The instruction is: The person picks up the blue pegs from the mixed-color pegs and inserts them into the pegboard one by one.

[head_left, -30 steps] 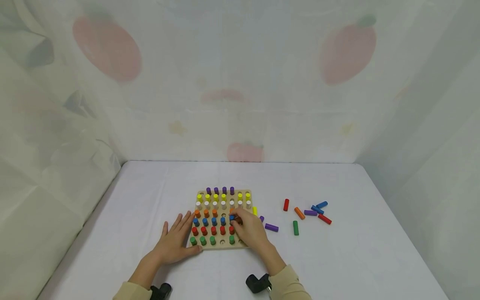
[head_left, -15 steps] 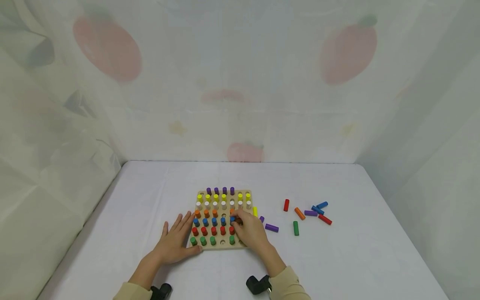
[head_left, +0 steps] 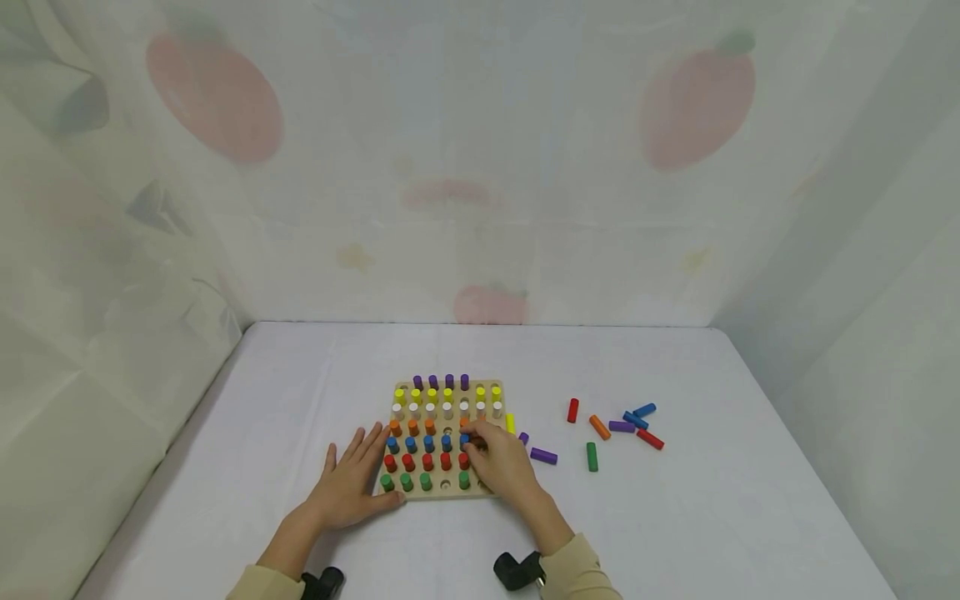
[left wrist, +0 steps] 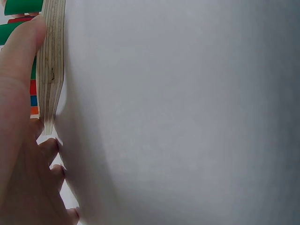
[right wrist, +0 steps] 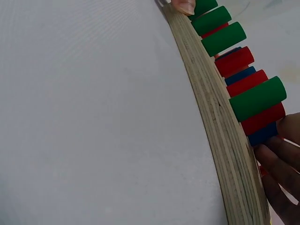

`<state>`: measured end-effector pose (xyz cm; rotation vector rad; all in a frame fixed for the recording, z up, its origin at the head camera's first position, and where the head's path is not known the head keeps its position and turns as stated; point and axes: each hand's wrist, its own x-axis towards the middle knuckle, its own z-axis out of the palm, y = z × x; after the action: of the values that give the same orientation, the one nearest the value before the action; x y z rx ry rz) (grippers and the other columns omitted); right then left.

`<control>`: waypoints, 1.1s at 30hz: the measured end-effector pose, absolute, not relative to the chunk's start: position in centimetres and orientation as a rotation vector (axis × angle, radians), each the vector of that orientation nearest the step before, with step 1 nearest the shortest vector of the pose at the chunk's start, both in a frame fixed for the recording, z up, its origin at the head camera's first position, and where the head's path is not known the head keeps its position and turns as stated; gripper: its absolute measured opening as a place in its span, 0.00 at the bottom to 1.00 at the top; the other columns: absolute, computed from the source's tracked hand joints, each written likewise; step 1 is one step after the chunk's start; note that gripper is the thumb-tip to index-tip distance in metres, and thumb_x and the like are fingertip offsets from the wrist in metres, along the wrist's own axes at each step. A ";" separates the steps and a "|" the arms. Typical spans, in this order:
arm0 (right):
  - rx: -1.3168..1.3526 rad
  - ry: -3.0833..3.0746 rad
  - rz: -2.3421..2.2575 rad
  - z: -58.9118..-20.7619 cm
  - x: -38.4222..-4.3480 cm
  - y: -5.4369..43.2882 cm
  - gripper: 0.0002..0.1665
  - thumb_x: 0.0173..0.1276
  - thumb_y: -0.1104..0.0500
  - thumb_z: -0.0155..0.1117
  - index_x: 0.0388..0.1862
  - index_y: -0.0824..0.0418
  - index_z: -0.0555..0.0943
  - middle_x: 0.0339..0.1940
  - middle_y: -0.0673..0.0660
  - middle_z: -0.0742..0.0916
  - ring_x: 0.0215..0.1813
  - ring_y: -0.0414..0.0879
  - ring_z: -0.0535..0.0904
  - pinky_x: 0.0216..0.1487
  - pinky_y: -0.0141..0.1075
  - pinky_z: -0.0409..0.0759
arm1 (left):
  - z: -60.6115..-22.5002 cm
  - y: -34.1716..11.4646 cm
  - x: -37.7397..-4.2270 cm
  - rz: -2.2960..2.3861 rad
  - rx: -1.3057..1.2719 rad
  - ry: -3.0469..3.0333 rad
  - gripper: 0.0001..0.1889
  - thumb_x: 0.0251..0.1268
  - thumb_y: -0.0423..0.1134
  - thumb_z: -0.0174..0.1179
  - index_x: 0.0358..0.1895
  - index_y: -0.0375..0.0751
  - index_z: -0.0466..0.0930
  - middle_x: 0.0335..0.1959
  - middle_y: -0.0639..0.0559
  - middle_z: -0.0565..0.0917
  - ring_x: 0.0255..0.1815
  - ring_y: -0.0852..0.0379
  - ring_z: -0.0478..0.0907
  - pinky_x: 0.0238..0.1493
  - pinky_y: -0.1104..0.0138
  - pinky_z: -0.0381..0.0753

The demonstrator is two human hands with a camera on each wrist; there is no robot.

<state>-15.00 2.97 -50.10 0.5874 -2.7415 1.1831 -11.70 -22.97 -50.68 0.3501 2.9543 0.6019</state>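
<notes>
A wooden pegboard (head_left: 442, 493) lies on the table with rows of coloured pegs standing in it. My left hand (head_left: 343, 490) spreads its fingers along the board's left edge, and its thumb touches the front left corner near the green pegs (head_left: 406, 481). Over the board's right part, my right hand (head_left: 504, 467) pinches a blue peg (head_left: 464, 439) in the blue row. In the right wrist view that blue peg (right wrist: 263, 134) stands upright in the board behind a red peg (right wrist: 264, 118), between thumb and fingers. My right hand hides some holes and pegs on the right side.
Right of the board lie loose pegs: a yellow peg (head_left: 510, 423), a purple peg (head_left: 543, 456), a green peg (head_left: 592, 457), an orange peg (head_left: 599, 427), a red peg (head_left: 573, 410) and several others. A white cloth covers the table (head_left: 712, 508), with curtains around it.
</notes>
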 end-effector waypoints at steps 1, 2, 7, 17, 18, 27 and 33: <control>0.591 -2.739 1.203 -50.2 -15.0 3.0 0.11 0.64 0.59 0.61 0.45 0.54 0.80 0.39 0.50 0.86 0.38 0.34 0.80 0.40 0.28 0.79 | -50.7 -23.0 -11.7 0.603 0.350 2.952 0.55 0.42 0.74 0.57 0.73 0.47 0.50 0.74 0.46 0.52 0.73 0.39 0.45 0.63 0.33 0.36; 0.594 -2.738 1.224 -50.2 -15.1 3.1 0.11 0.64 0.59 0.61 0.46 0.54 0.80 0.40 0.50 0.86 0.40 0.34 0.80 0.41 0.28 0.79 | -50.7 -23.0 -11.7 0.602 0.350 2.950 0.56 0.42 0.74 0.57 0.73 0.47 0.50 0.74 0.46 0.52 0.73 0.39 0.45 0.63 0.33 0.36; 0.602 -2.737 1.358 -50.2 -15.2 3.5 0.12 0.66 0.59 0.59 0.48 0.54 0.79 0.44 0.50 0.86 0.43 0.34 0.80 0.45 0.29 0.79 | -50.7 -23.0 -11.6 0.593 0.347 2.951 0.56 0.42 0.74 0.57 0.73 0.47 0.50 0.74 0.46 0.52 0.73 0.39 0.45 0.63 0.33 0.36; 0.579 -2.647 1.421 -49.7 -14.8 4.5 0.11 0.66 0.60 0.59 0.47 0.55 0.79 0.43 0.46 0.85 0.44 0.36 0.80 0.45 0.28 0.79 | -50.3 -22.9 -11.6 0.604 0.335 2.932 0.55 0.42 0.73 0.58 0.73 0.47 0.49 0.74 0.46 0.51 0.73 0.39 0.44 0.63 0.34 0.35; 0.578 -2.636 1.418 -49.6 -14.7 4.7 0.11 0.66 0.60 0.59 0.47 0.55 0.79 0.43 0.46 0.85 0.44 0.36 0.80 0.45 0.28 0.80 | -50.3 -22.9 -11.6 0.601 0.335 2.931 0.56 0.42 0.73 0.57 0.73 0.47 0.49 0.74 0.46 0.51 0.73 0.39 0.44 0.63 0.34 0.35; 0.479 -2.596 1.347 -49.8 -14.5 6.7 0.12 0.64 0.61 0.61 0.47 0.52 0.79 0.43 0.43 0.84 0.44 0.33 0.79 0.45 0.29 0.79 | -50.4 -22.9 -11.7 0.594 0.333 2.930 0.56 0.42 0.73 0.57 0.73 0.47 0.48 0.74 0.46 0.51 0.73 0.39 0.44 0.63 0.34 0.35; 0.413 -2.580 1.277 -49.8 -14.7 8.4 0.12 0.63 0.62 0.62 0.45 0.50 0.79 0.41 0.42 0.84 0.43 0.33 0.79 0.44 0.31 0.80 | -50.3 -22.9 -11.6 0.595 0.343 2.937 0.56 0.42 0.72 0.58 0.73 0.46 0.49 0.74 0.46 0.51 0.73 0.39 0.45 0.63 0.34 0.36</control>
<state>-14.68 8.40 -49.85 0.4127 -2.5801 1.2769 -11.60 -22.91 -50.28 0.3425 2.9367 0.5954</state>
